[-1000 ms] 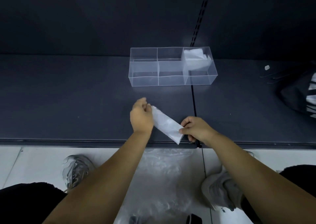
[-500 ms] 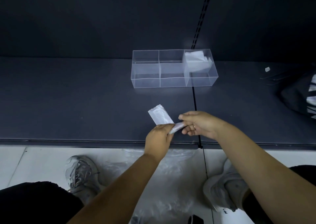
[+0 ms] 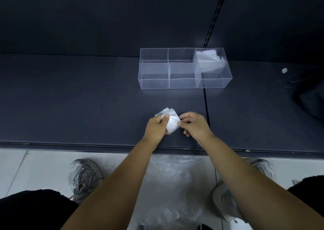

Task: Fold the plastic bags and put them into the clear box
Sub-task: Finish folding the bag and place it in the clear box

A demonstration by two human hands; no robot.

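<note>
Head view: compact, creased, whitish plastic bag [image 3: 172,124]

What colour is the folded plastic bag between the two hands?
The folded plastic bag is translucent white, with a slight shine; the head view shows it best.

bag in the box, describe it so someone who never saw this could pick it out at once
On the dark shelf stands a clear box with dividers. The bag is the white folded wad in its rightmost compartment. The other compartments look empty, and the second bag is outside, nearer, held between the left hand and right hand.
</note>
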